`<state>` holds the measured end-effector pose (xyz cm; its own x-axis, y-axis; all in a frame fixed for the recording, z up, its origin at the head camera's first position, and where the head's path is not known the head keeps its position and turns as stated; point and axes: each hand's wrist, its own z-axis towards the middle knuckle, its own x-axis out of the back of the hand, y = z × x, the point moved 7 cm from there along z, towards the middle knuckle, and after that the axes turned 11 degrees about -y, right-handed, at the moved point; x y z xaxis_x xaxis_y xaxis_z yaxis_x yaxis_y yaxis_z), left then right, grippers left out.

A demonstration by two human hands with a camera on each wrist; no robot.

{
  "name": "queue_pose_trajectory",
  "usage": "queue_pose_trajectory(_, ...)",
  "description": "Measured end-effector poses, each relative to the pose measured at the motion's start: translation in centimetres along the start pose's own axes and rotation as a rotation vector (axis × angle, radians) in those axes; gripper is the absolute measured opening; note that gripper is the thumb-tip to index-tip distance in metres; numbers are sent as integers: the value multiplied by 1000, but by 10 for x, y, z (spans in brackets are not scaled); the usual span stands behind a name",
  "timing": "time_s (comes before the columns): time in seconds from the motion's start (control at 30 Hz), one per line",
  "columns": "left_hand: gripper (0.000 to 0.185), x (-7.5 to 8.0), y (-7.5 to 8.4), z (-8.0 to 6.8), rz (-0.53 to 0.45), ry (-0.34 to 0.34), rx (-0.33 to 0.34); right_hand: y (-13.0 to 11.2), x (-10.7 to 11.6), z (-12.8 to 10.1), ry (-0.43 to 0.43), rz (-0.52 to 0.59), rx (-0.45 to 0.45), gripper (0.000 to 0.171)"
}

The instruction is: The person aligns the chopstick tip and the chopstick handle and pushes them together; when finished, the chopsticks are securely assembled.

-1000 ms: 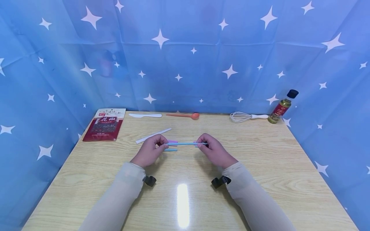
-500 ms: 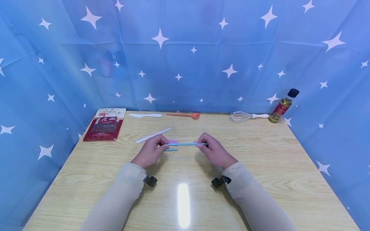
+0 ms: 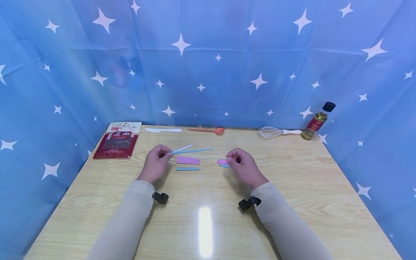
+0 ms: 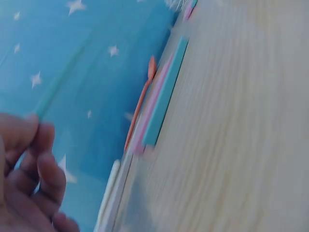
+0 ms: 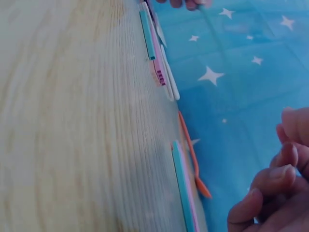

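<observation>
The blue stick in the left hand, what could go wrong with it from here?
The left hand pinches the blue stick near one end, so it may tilt or slip. If it drops, it may disturb the pink sticks lying nearby. The right hand could also brush the pink pieces close to it.

Straight, slim light-blue stick [image 3: 196, 150] aloft; one end in the left grip [image 3: 155, 165]

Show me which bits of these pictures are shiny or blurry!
Head view: a bright white glare streak shines on the table, low in the picture. Left wrist view: the blue stick in the left hand looks faint and smeary. Right wrist view: the picture looks hazy, and the left hand's fingers at the top edge are blurry.
</observation>
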<state>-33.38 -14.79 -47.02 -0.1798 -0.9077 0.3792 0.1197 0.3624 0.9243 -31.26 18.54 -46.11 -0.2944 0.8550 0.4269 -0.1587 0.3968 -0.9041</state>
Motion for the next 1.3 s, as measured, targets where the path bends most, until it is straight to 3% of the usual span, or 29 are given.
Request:
queue_pose_trajectory(0.2, 17, 30, -22, 0, 8, 179, 107, 6, 3, 1, 1, 16, -1, 10)
queue_pose_trajectory(0.4, 22, 40, -32, -3, -22, 250, 184, 7, 0, 2, -15, 14, 10, 9)
queue_pose_trajectory(0.8, 27, 47, -39, -7, 28, 263, 257, 7, -3, 3, -29, 4, -4, 9)
queue_pose_trajectory(1.1, 36, 45, -42, -7, 180, 197, 349, 12, -2, 4, -32, -10, -11, 12)
queue_pose_trajectory(1.3, 41, 42, -43, -6, 191, 166, 391, 16, 2, 4, -44, -57, -51, 11)
